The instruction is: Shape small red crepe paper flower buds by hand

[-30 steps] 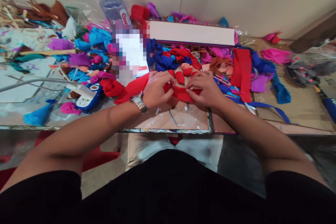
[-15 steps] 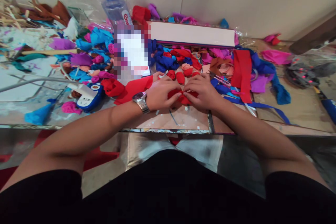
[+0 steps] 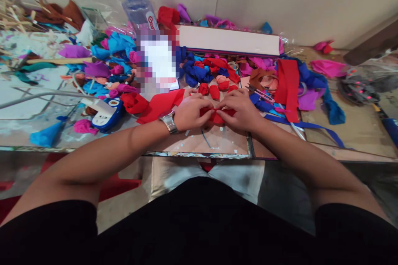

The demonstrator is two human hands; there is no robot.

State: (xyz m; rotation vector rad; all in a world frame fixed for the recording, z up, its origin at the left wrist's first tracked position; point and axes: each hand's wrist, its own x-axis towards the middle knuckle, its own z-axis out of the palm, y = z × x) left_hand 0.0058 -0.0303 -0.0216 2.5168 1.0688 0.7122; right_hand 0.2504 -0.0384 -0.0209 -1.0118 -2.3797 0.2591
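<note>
Head view: red crepe strip [image 3: 217, 115] bunched, crumpled between both hands.

Wrist: my silver metal watch [image 3: 169, 121] on the left.
Arms: bare.
Clothing: black garment [image 3: 202, 223].

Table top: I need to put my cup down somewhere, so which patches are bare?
Bare wood shows at the right end of the table, past the blue ribbon. A narrow strip lies along the near edge by the hands. The middle, behind the red strip and around the water bottle, is crowded with scraps.
</note>
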